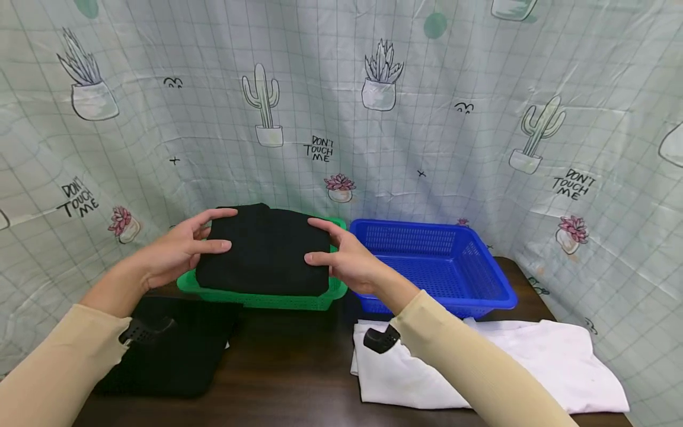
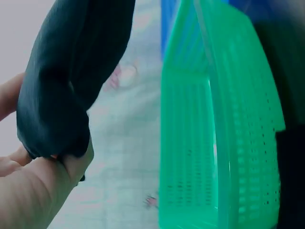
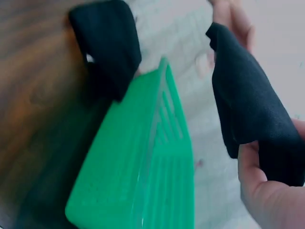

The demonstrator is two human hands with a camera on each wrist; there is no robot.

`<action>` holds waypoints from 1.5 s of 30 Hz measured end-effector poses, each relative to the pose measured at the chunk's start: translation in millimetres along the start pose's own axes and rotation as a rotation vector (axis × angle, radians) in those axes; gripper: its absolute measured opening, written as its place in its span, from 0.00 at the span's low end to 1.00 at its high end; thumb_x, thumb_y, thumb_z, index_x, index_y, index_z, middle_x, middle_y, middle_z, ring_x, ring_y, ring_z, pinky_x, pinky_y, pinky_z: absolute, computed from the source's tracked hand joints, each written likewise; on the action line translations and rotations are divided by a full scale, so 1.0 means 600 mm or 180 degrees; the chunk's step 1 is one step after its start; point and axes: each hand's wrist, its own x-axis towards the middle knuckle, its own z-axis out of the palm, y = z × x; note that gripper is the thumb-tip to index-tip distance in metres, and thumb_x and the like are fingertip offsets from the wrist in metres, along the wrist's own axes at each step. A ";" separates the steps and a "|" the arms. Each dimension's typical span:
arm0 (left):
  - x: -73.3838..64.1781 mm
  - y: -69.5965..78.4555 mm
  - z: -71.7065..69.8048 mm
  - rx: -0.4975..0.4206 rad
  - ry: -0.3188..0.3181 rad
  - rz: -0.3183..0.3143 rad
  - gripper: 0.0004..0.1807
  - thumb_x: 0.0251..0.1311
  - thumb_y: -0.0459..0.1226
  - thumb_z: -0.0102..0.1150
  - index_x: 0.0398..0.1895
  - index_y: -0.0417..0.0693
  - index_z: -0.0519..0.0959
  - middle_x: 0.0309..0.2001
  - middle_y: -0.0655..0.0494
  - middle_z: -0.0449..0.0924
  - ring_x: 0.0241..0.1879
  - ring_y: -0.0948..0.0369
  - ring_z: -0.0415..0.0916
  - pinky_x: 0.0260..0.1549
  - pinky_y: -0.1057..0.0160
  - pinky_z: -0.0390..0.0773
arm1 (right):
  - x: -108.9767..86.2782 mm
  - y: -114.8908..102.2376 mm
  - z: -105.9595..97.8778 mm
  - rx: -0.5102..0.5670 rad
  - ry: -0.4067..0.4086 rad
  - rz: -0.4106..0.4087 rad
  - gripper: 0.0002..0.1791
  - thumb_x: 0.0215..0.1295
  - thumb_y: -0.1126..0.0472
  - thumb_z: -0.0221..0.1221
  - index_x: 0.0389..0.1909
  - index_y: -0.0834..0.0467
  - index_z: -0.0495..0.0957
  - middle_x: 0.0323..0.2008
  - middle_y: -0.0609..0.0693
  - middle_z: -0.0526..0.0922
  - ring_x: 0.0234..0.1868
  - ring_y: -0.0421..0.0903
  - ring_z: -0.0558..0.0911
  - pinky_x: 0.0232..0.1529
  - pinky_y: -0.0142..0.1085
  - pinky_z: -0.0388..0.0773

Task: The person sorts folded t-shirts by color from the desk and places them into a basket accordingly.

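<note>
A folded black cloth (image 1: 267,252) is held up by its two sides over the green basket (image 1: 277,301). My left hand (image 1: 178,249) grips its left side, thumb on the near face and fingers around the edge. On the opposite side, my right hand (image 1: 349,261) pinches the cloth in the same manner. Both wrist views show the cloth apart from the basket, raised above its rim; in the left wrist view the folded layers (image 2: 57,95) sag between fingers and thumb. The cloth hides most of the basket's inside in the head view.
Right of the green basket stands a blue basket (image 1: 491,267). White folded cloth (image 1: 555,362) lies in front of it, partly under my right forearm. Another black folded cloth (image 1: 176,356) lies at the left of the dark wooden table (image 1: 288,367). A patterned curtain (image 1: 213,130) hangs behind.
</note>
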 end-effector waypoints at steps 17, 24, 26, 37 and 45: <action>0.133 -0.099 -0.051 -0.0172 0.0185 -0.0281 0.45 0.81 0.36 0.55 0.89 0.59 0.39 0.85 0.35 0.33 0.58 0.59 0.80 0.56 0.56 0.83 | 0.150 0.085 -0.028 -0.0065 0.0509 0.0289 0.42 0.77 0.73 0.57 0.85 0.44 0.57 0.79 0.57 0.61 0.66 0.58 0.80 0.56 0.49 0.83; 0.152 -0.133 -0.044 -0.0066 0.0246 -0.0392 0.45 0.81 0.34 0.54 0.89 0.55 0.38 0.85 0.37 0.19 0.83 0.34 0.38 0.75 0.32 0.57 | 0.165 0.115 -0.029 -0.0351 0.0741 0.0465 0.41 0.77 0.70 0.59 0.84 0.42 0.59 0.76 0.59 0.68 0.19 0.39 0.65 0.24 0.33 0.63; 0.157 -0.143 -0.041 -0.0076 0.0257 -0.0432 0.45 0.81 0.33 0.54 0.89 0.55 0.39 0.85 0.36 0.20 0.83 0.34 0.35 0.74 0.31 0.57 | 0.167 0.124 -0.030 -0.0409 0.0793 0.0507 0.41 0.77 0.70 0.60 0.84 0.42 0.59 0.75 0.60 0.69 0.15 0.40 0.53 0.21 0.34 0.54; 0.167 -0.167 -0.030 0.0054 0.0370 -0.0524 0.44 0.80 0.34 0.56 0.89 0.54 0.42 0.85 0.39 0.16 0.83 0.37 0.19 0.76 0.27 0.44 | 0.180 0.144 -0.020 -0.0530 0.1009 0.0527 0.42 0.74 0.75 0.59 0.83 0.47 0.61 0.79 0.63 0.62 0.35 0.45 0.76 0.34 0.35 0.71; 0.166 -0.175 -0.029 0.0305 0.0392 -0.0577 0.43 0.79 0.33 0.57 0.88 0.49 0.45 0.85 0.35 0.19 0.83 0.35 0.22 0.74 0.34 0.56 | 0.181 0.152 -0.008 -0.0817 0.1104 0.0501 0.42 0.72 0.77 0.60 0.83 0.50 0.62 0.81 0.63 0.59 0.77 0.64 0.66 0.73 0.57 0.70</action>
